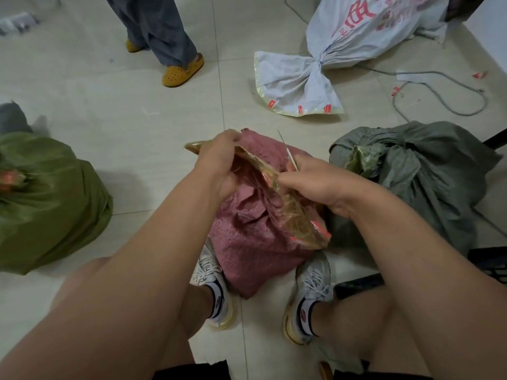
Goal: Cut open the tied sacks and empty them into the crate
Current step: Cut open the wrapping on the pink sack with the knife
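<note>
1. head view: pink woven sack (255, 242) sits at 6 o'clock between the feet; left hand (219, 163) grips its taped mouth (274, 176).
2. right hand (315, 185) pinches that mouth and a thin blade (288, 152).
3. judged soft, crinkly and light; hold it by the stiffer taped rim.

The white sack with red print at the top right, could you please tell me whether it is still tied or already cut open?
Still tied. The white sack lies on the floor with its neck cinched in a knot and the mouth fanned out beyond it.
</note>
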Available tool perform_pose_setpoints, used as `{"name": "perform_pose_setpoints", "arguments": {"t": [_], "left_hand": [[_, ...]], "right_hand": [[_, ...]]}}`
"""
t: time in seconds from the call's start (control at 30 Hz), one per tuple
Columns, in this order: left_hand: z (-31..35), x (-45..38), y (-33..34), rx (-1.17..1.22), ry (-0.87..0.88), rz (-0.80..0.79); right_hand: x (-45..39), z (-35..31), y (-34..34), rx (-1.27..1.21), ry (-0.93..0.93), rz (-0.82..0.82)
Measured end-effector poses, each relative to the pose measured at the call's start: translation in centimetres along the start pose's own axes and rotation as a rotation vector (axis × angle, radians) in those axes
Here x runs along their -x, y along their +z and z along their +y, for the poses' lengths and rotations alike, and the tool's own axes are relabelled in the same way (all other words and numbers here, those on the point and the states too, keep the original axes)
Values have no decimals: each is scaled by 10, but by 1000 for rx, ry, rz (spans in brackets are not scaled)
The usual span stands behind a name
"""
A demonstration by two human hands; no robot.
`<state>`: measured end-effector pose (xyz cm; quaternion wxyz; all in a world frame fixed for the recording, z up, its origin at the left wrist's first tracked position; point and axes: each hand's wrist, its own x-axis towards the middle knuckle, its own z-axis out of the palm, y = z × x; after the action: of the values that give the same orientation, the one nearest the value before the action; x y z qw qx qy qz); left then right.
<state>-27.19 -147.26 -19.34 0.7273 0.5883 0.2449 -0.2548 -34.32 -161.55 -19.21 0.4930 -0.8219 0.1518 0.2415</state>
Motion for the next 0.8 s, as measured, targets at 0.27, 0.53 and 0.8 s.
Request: {"name": "perform_pose_setpoints", "arguments": {"t": [0.27, 0.53, 0.8], "left_hand": [[-25, -2, 12, -371, 223, -131], [-8, 12, 16, -260, 105, -266], [-2, 11, 12, -364, 235, -203]], "right_hand": [[0, 0, -1, -170, -112, 229], [-3, -1, -5, -130, -114, 338], [-3, 0, -5, -160, -124, 322]]}}
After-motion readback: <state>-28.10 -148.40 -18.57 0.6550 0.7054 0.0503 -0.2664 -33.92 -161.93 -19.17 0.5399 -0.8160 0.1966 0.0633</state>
